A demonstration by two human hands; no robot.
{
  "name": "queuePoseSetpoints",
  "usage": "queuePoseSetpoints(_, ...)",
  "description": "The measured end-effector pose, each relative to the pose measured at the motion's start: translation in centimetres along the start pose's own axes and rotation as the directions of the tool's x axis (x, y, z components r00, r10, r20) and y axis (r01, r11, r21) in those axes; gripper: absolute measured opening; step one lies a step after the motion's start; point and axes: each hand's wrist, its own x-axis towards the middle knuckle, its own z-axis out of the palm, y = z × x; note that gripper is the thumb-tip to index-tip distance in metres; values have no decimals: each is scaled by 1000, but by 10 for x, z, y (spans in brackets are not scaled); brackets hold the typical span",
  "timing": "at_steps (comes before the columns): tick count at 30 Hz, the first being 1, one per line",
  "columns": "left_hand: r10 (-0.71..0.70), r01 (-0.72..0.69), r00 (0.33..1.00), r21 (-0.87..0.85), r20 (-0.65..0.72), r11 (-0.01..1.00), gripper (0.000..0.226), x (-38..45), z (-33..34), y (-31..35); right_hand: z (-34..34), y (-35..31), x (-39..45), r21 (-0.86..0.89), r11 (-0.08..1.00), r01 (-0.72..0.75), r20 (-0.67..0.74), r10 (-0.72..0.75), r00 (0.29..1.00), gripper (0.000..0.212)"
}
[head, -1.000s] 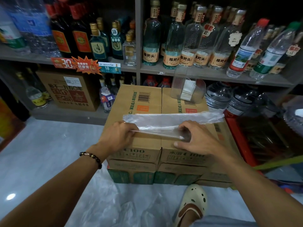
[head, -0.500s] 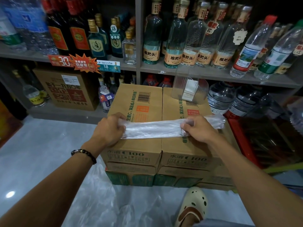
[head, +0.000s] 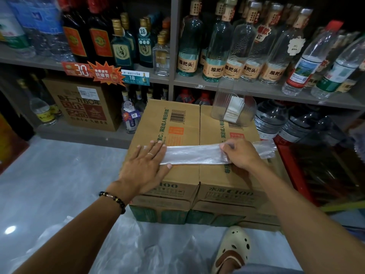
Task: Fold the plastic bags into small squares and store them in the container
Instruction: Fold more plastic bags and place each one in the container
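a plastic bag (head: 194, 155), folded into a long narrow strip, lies across the tops of two cardboard boxes (head: 177, 125). the left hand (head: 147, 165) presses its left end flat, fingers straight. the right hand (head: 240, 154) pinches the strip near its right end. a clear container (head: 233, 109) holding folded bags stands at the boxes' far edge.

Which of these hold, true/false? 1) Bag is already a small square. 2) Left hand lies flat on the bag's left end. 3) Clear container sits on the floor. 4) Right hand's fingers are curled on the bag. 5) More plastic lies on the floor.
1) False. The plastic bag is a long narrow strip across the cardboard boxes.
2) True. The left hand presses it with straight fingers.
3) False. The clear container stands on the boxes' far edge, with folded white pieces inside.
4) True. The right hand grips the strip near its right end.
5) True. Loose plastic lies on the floor.
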Motion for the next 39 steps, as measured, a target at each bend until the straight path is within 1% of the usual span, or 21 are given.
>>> queuePoseSetpoints(4, -36, 37, 999, 32, -16, 999, 85, 0, 2, 0, 4, -4, 0, -89, 996, 22, -110, -31, 993, 39)
queuePoseSetpoints(7, -35, 35, 999, 21, -2, 999, 86, 1, 2, 0, 7, 1, -4, -118, 993, -24, -158, 5, 987, 28)
queuePoseSetpoints(10, -7, 7, 1000, 2, 7, 1000, 89, 3, 0, -6, 5, 5, -10, -124, 990, -68, -165, 47, 985, 14)
queuePoseSetpoints(11, 10, -10, 1000, 11, 11, 1000, 90, 3, -1, -7, 2, 4, -13, -186, 979, -85, -174, 52, 983, 5)
queuePoseSetpoints(12, 25, -25, 1000, 22, 13, 999, 91, 3, -1, -8, -1, 3, -17, -296, 951, -89, -211, 26, 977, 7)
queuePoseSetpoints(13, 34, -35, 999, 32, 14, 999, 91, 3, -2, -9, -1, 2, -19, -445, 892, -81, -246, -35, 969, 18)
queuePoseSetpoints(14, 37, -38, 999, 38, 14, 999, 91, 3, -2, -9, -1, -3, -22, -564, 824, -60, -270, -115, 956, 25)
queuePoseSetpoints(15, 36, -36, 999, 41, 14, 999, 91, 2, -2, -9, 3, -11, -25, -627, 779, -14, -280, -209, 937, 28)
queuePoseSetpoints(16, 33, -34, 999, 42, 14, 999, 91, 2, -2, -8, 8, -24, -30, -648, 759, 68, -252, -297, 921, 28)
queuePoseSetpoints(17, 31, -32, 999, 44, 14, 998, 90, 2, -2, -8, 15, -39, -34, -616, 765, 189, -189, -376, 907, 29)
queuePoseSetpoints(18, 31, -32, 999, 47, 12, 998, 90, 1, -2, -7, 24, -55, -39, -516, 796, 317, -106, -426, 898, 33)
queuePoseSetpoints(19, 32, -33, 999, 48, 13, 998, 90, 2, -2, -7, 36, -70, -42, -396, 825, 404, -1, -440, 898, 39)
queuePoseSetpoints(20, 34, -35, 999, 49, 20, 998, 90, 3, -2, -7, 48, -81, -44, -310, 840, 446, 117, -431, 895, 48)
queuePoseSetpoints(21, 34, -36, 999, 48, 31, 998, 91, 3, -3, -7, 60, -88, -43, -269, 843, 465, 223, -415, 882, 55)
queuePoseSetpoints(22, 34, -36, 999, 46, 38, 998, 91, 2, -4, -7, 71, -90, -42, -265, 842, 471, 299, -393, 870, 59)
queuePoseSetpoints(23, 37, -38, 999, 44, 38, 998, 92, 2, -4, -7, 79, -87, -39, -287, 835, 469, 337, -370, 866, 60)
queuePoseSetpoints(25, 47, -49, 998, 40, 38, 998, 92, 1, -5, -9, 84, -74, -32, -358, 810, 464, 354, -342, 870, 63)
queuePoseSetpoints(28, 64, -66, 997, 33, 42, 997, 93, 1, -6, -12, 70, -49, -28, -432, 780, 452, 360, -311, 880, 65)
queuePoseSetpoints(34, 62, -63, 998, 50, 31, 997, 92, 0, -5, -12, 35, 5, -25, -464, 811, 355, 321, -220, 921, 69)
queuePoseSetpoints(37, 63, -65, 997, 47, 35, 997, 92, 0, -5, -11, 25, 22, -22, -450, 829, 332, 300, -210, 931, 77)
queuePoseSetpoints(39, 74, -75, 996, 34, 42, 997, 90, -4, -4, -12, 23, 27, -21, -449, 831, 328, 286, -214, 934, 86)
